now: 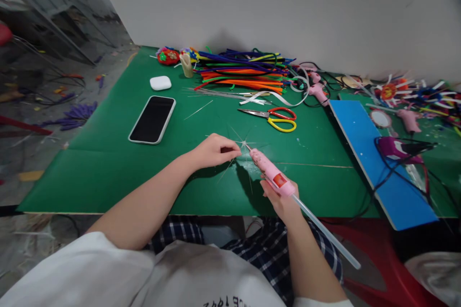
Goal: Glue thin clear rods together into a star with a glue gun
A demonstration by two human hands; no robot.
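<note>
My right hand (pixel 283 199) is wrapped round a pink hot glue gun (pixel 268 168), and a long translucent glue stick (pixel 326 232) sticks out of its back end. The nozzle points up and left, at the middle of a star of thin wires (pixel 244 144) with a whitish blob at its centre. My left hand (pixel 218 150) is closed in a pinch on the star's left side, its fingertips close to the centre. It seems to grip one of the wires. Beyond the star lie scissors (pixel 268 114) with one red and one yellow handle.
A phone (pixel 153 120) and a white earbud case (pixel 160 83) lie at left. Bundled pipe cleaners (pixel 245 72), loose wires (pixel 223 95) and white ribbon (pixel 277 96) are at the back. A blue board (pixel 378 163), cables and more pink glue guns (pixel 409 120) occupy the right.
</note>
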